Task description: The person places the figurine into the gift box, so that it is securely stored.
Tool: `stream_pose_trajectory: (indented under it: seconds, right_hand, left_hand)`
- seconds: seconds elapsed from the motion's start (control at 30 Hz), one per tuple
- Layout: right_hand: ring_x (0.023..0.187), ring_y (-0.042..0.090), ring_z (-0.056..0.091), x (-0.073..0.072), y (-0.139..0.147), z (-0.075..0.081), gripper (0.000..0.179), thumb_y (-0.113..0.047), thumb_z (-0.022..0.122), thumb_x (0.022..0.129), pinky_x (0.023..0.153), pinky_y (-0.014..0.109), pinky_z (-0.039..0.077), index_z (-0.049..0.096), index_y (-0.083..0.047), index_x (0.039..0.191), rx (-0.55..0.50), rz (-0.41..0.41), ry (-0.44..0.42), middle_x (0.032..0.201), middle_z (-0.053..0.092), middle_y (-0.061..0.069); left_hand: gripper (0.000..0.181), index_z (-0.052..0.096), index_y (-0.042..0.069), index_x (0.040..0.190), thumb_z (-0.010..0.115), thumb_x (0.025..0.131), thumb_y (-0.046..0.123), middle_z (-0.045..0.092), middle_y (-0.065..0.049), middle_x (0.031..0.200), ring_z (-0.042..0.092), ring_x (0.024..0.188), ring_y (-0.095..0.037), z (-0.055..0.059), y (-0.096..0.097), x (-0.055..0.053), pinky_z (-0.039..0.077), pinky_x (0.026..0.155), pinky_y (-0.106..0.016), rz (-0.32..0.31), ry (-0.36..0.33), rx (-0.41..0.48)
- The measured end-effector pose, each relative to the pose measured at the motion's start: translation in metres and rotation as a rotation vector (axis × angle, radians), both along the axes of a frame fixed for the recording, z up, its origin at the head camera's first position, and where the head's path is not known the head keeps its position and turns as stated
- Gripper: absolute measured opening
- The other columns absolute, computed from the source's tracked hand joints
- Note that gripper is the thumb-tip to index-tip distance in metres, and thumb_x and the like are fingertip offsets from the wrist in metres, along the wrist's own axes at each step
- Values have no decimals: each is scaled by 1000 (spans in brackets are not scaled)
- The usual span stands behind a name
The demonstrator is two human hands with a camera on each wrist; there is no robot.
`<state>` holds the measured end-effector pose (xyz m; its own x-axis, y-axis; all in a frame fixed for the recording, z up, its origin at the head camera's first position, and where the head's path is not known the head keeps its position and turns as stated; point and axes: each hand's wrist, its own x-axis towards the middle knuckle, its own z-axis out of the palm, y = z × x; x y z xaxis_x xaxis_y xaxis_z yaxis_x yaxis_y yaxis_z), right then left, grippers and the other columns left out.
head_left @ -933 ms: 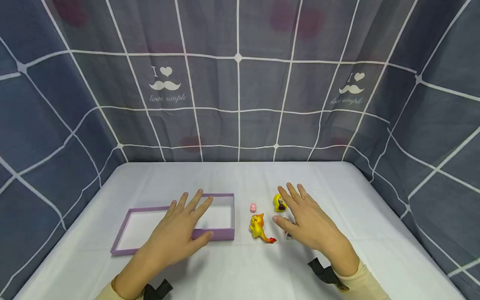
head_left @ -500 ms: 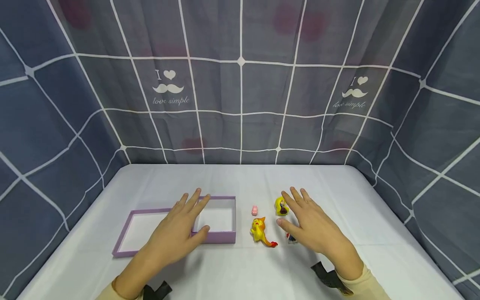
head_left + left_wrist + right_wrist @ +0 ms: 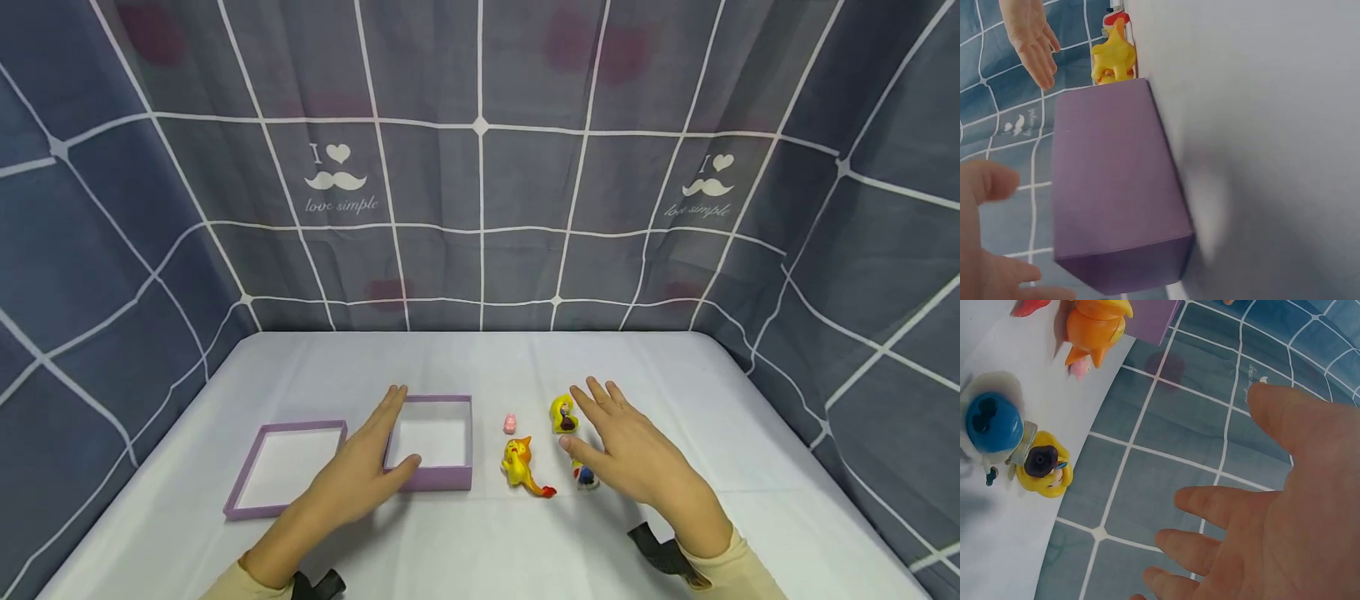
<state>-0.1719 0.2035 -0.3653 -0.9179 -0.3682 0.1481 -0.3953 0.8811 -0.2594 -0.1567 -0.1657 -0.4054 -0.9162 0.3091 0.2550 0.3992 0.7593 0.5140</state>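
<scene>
My left hand (image 3: 358, 479) hovers over the left edge of the open purple box (image 3: 429, 479), fingers straight and close together, thumb apart near the front wall. In the left wrist view the box (image 3: 1116, 175) shows its purple side, with the hand's fingers (image 3: 994, 181) beside it. My right hand (image 3: 633, 454) hangs with spread fingers, holding nothing. Nearest to it are a yellow figurine (image 3: 564, 414) and a blue, white and red figurine (image 3: 584, 476), partly hidden by the hand. Between the hands lie an orange-and-yellow dragon-like figurine (image 3: 517, 462) and a tiny pink figurine (image 3: 510, 424).
A shallow purple-rimmed tray or lid (image 3: 247, 475) with a white inside lies left of the box, partly behind the left forearm. White cloth (image 3: 465, 550) covers the table. Grey-blue checked curtains (image 3: 442, 175) enclose the back and sides.
The left hand's spread fingers have drawn together, uncovering more of the box and the tray. The right hand has shifted slightly right, showing more of the blue, white and red figurine.
</scene>
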Motion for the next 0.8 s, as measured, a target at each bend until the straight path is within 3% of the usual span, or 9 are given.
stream_pose_trajectory:
  seconds: [0.13,0.33,0.57,0.8]
  right_hand:
    - [142,44,20,-2,0,-2,81,-64,48,93,109,63,26,36,-10,151,1,0,-8,156,27,18]
    - [142,42,23,-7,3,-9,78,-54,60,92,110,61,27,37,-7,151,-18,16,-24,156,29,19]
    - [142,39,24,-14,6,-19,78,-54,59,92,109,60,30,37,-8,150,-47,28,-63,155,30,17]
    - [143,33,26,-20,5,-29,77,-42,66,91,110,55,32,36,-5,150,-73,74,-76,156,30,15]
  left_hand:
    - [105,7,9,157,72,85,48,7,-6,162,15,146,-22,-7,-3,0,22,115,-47,-18,-60,17]
    - [120,10,-3,154,80,74,53,10,-16,160,20,144,-31,-13,-4,-2,25,113,-49,-26,-82,13]
    - [116,14,-8,152,84,74,41,18,-27,155,27,140,-39,-19,-4,-6,28,111,-51,-13,-73,20]
    - [111,18,-10,150,85,74,34,31,-26,151,39,134,-37,-22,-4,-8,37,107,-48,5,-70,57]
